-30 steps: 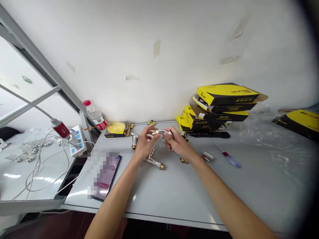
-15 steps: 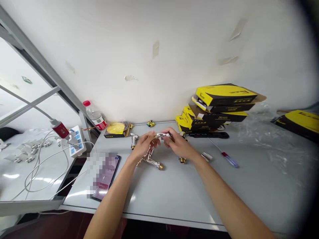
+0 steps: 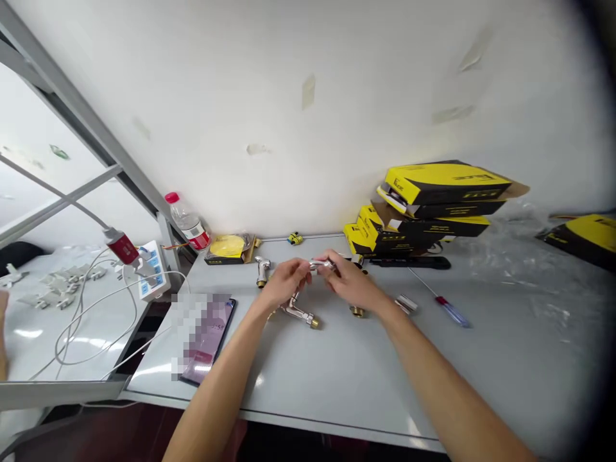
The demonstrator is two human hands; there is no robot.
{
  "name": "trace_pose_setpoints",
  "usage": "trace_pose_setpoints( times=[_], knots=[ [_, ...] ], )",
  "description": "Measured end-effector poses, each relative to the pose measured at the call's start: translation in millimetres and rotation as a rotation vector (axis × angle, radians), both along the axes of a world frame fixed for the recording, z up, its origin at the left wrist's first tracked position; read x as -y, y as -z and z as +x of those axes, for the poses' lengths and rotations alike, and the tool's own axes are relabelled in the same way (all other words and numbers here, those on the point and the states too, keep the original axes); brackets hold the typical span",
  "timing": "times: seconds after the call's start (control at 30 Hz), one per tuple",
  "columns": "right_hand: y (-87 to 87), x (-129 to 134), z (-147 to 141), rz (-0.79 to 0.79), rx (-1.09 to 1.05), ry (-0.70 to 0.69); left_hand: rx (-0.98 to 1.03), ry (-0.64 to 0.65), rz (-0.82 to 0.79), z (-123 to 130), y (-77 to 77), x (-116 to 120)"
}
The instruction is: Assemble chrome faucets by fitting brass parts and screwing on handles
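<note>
Between my two hands, above the table, is a curved chrome pipe fitting (image 3: 320,264). My left hand (image 3: 287,282) pinches its left end, fingers closed. The fingers of my right hand (image 3: 351,282) are wrapped round the other end, hiding part of it. Just below my left hand lies a chrome faucet (image 3: 301,314) with a brass threaded end, partly covered by that hand. Another chrome fitting with a brass end (image 3: 262,271) is to the left. Beneath my right wrist, a brass-ended part (image 3: 357,312) shows only partly.
Yellow-and-black boxes (image 3: 433,186) are stacked at the back right. A screwdriver (image 3: 452,311) and short chrome pieces (image 3: 407,304) lie right of my forearm. Leftward are a phone (image 3: 214,337), a bottle (image 3: 188,221), an open box (image 3: 230,249) and a power strip (image 3: 154,273).
The view has shifted slightly, so the scene sits a little further right. Both hands still hold the fitting, their fingers slightly shifted. Part of another person's arm now shows at the left edge.
</note>
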State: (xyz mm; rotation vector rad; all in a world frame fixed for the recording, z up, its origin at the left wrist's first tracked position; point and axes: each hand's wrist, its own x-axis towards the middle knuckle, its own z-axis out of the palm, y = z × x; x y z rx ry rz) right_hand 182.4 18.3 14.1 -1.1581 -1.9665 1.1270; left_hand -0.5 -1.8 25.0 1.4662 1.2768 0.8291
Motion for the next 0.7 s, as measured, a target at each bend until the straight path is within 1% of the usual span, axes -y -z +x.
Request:
trace_pose_setpoints(
  times=[0.07,0.1,0.2,0.27,0.33,0.4,0.5,0.63,0.7],
  knots=[
    [-3.2,-2,8,0.008,-0.039,-0.087,0.058,0.096,-0.070,-5,-5.6,1],
    [-4.7,-3,11,0.012,-0.067,-0.115,0.074,0.130,-0.076,-7,-8.1,1],
    [-6.7,-3,16,0.038,-0.112,-0.138,0.035,0.174,-0.007,-7,-11.3,3],
    [-6.5,-3,15,0.074,-0.098,-0.124,-0.035,0.130,0.092,-4,-9.2,3],
    [-6.2,-2,11,0.114,-0.064,-0.087,-0.099,0.044,0.185,1,-4.8,3],
    [-6.0,-1,6,0.131,-0.027,-0.043,-0.131,-0.032,0.230,4,0.4,1],
    [-4.1,1,-4,0.119,0.026,0.042,-0.144,-0.089,0.225,4,6.3,-1],
    [3.7,1,-12,0.051,0.010,0.150,-0.178,-0.072,0.185,-4,7.2,-4],
    [7.8,-1,-11,0.026,0.042,0.196,-0.218,-0.145,0.213,-11,6.8,-8]
  ],
)
